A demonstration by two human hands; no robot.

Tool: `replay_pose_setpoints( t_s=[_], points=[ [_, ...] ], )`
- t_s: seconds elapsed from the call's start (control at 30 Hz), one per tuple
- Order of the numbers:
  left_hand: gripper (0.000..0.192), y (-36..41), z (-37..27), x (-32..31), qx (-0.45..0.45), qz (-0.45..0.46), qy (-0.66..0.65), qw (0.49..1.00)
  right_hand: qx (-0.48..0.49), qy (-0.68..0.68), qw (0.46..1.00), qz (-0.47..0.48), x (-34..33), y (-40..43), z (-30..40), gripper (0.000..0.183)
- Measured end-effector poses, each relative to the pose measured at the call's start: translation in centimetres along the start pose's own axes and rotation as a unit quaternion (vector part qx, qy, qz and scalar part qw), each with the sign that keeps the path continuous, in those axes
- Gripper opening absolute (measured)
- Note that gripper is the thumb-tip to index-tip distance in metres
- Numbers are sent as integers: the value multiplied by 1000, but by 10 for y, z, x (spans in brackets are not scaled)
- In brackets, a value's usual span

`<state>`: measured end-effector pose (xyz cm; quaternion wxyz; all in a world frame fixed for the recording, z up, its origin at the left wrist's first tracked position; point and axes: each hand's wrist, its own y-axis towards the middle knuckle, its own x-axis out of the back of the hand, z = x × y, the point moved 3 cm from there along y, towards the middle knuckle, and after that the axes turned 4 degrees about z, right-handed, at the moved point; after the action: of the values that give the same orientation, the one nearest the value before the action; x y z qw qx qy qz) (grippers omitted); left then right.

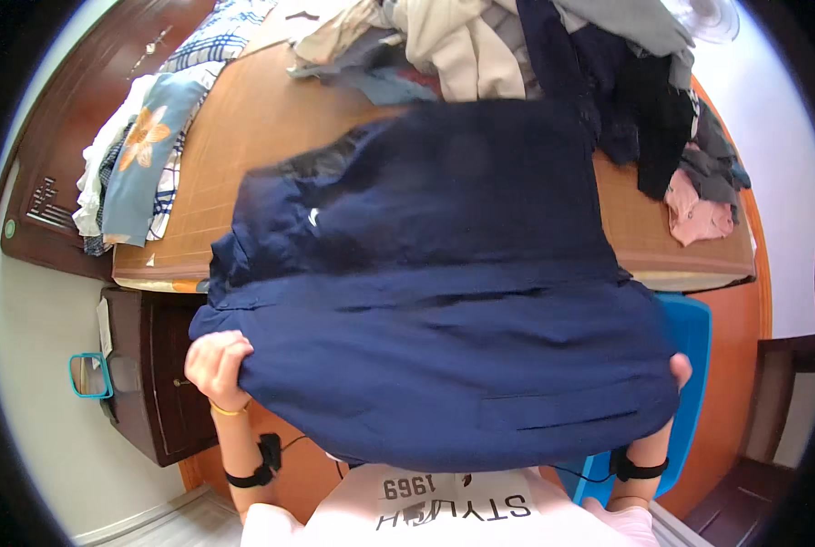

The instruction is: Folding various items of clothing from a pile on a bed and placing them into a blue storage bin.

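Note:
A dark navy garment (421,342) with a small white logo is spread between my hands; its far part lies over the edge of the bed and its near part hangs before my chest. My left hand (217,366) grips the garment's left side, fingers curled over the cloth. At the right side my right hand (680,370) is mostly hidden by the fabric; only a finger or thumb shows, holding the cloth's edge.
Beyond the garment, a heap of mixed clothes (475,55) lies on the brown bed mat (209,150). Folded clothes (137,164) sit at the left edge, a pink garment (698,208) at the right. A blue plastic tub (694,410) stands below on the right, a dark cabinet (168,369) on the left.

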<state>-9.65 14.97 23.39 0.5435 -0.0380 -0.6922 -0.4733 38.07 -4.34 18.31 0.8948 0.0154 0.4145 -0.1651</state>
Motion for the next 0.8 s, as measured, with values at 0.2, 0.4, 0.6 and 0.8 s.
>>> replay_pose_setpoints(
  t_s=[0.2, 0.4, 0.6, 0.8],
  points=[
    [26, 108, 55, -35, -5, 36, 59, 998, 9, 90, 996, 27, 8, 155, 50, 42],
    [45, 159, 24, -119, 29, 70, 27, 997, -47, 50, 990, 121, -58, 254, 24, 54],
    [60, 151, -44, -168, -34, 173, -39, 984, 123, -693, 696, 142, -107, 261, -17, 49],
    [64, 133, -26, -242, 6, 244, -82, 966, 234, -930, 262, 111, -37, 286, -92, 50]
  ],
)
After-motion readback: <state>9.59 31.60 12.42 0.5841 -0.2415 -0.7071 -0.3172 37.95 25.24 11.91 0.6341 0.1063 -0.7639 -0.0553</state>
